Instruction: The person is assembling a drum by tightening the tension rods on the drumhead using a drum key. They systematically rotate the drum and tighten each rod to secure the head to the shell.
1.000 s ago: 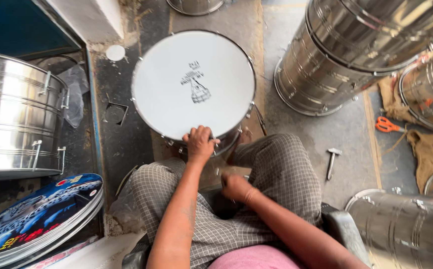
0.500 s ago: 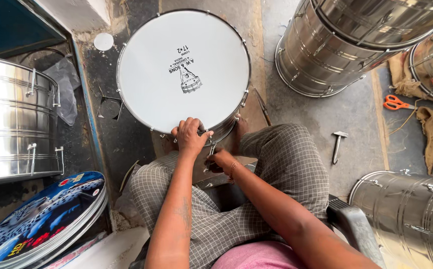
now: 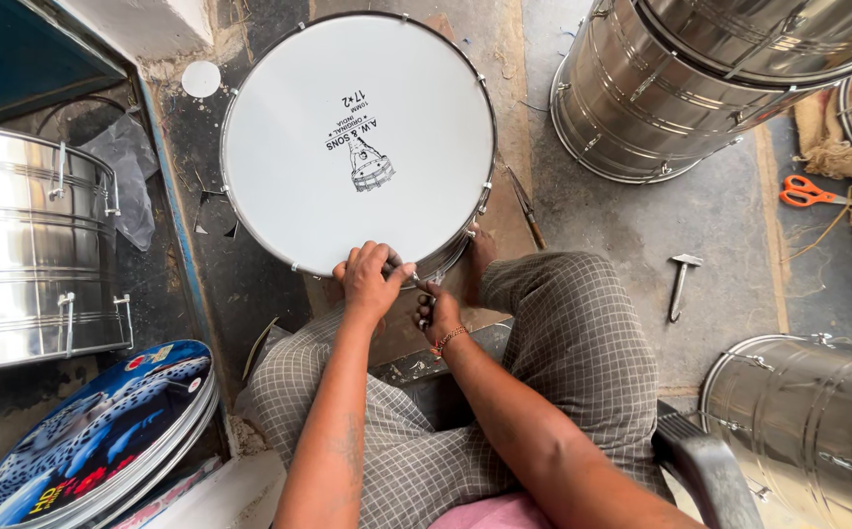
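Gripping drum (image 3: pixel 357 147) rim w/ curled left hand (image 3: pixel 369 279), right hand (image 3: pixel 440 312) below rim, grip unclear

Bright, even daylight; soft shadows only. Sharp focus across drum (image 3: pixel 357 147), no motion blur. White drumhead near overexposed, print still crisp. Strong glare on steel shells (image 3: pixel 29 245) left of drum, milder sheen on shells right of drum. Wide-angle bending toward frame edges. Dim under chair (image 3: pixel 705 470) below drum.
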